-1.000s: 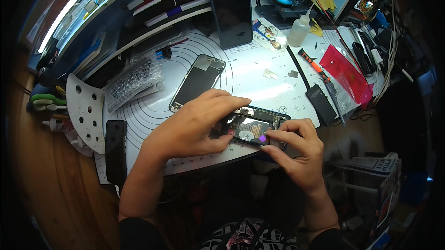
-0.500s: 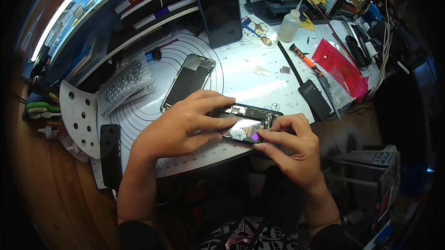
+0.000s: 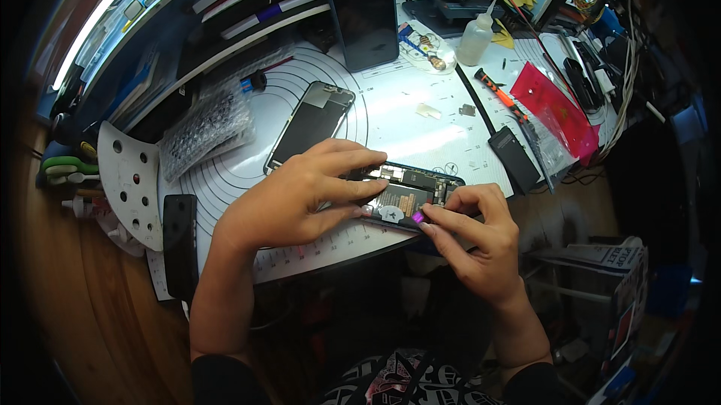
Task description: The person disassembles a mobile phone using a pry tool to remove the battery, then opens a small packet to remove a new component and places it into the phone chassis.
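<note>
My left hand (image 3: 300, 198) lies flat over the near end of the opened phone (image 3: 409, 194), fingers spread along its frame and pressing it down onto the white work mat (image 3: 398, 127), so the body cannot slide while I work inside it; nothing is clasped, the hand only pins. My right hand (image 3: 477, 236) comes in from the other side, thumb and forefinger pinched shut on a small purple tool (image 3: 415, 217), whose tip sits at the near edge of the phone beside the battery area, and holding it that short looks to me like a way to keep the force small and steady. The phone lies face-open near the front edge of the mat, between my two hands, close enough that I look straight down into it. The detached screen panel (image 3: 309, 125) lies further back on the mat, well apart from my fingers, out of harm's way. A second dark phone (image 3: 363, 14) leans at the back, the squeeze bottle (image 3: 476, 38) stands near it, and the orange-handled screwdriver (image 3: 496, 93) and the red sheet (image 3: 556, 108) lie off to my right within reach
</note>
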Demonstrator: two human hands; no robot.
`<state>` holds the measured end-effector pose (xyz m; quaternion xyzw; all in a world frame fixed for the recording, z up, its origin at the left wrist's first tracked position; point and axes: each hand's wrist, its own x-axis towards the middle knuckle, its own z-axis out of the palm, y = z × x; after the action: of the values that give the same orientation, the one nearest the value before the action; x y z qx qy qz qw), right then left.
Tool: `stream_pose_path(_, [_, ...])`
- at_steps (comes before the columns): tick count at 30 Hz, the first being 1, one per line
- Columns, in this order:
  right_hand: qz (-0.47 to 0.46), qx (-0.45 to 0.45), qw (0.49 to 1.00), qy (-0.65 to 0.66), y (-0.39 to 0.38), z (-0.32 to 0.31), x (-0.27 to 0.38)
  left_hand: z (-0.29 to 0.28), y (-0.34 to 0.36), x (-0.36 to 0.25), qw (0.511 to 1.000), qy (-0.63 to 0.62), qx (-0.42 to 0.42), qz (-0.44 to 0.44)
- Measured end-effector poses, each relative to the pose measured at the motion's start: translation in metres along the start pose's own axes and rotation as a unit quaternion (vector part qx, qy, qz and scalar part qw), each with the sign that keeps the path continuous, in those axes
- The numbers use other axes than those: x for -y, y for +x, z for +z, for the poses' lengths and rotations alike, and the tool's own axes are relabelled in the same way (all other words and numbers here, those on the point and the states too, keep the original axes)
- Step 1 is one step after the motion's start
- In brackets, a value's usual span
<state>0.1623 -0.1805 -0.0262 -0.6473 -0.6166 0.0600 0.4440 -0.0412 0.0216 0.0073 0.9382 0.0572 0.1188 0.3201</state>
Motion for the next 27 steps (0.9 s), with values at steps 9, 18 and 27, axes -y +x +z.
stream_pose_path(9, [-0.123, 0.018, 0.99, -0.069, 0.008, -0.005, -0.008, 0.001, -0.001, 0.002, 1.0, -0.004, -0.006, -0.005])
stream_pose_path(18, [-0.233, 0.028, 0.967, -0.099, 0.021, -0.008, -0.015, 0.002, 0.001, -0.003, 1.0, 0.001, -0.022, -0.013])
stream_pose_path(27, [-0.288, -0.012, 0.951, -0.113, 0.024, -0.004, -0.026, 0.004, 0.001, -0.003, 0.999, 0.026, -0.035, -0.001])
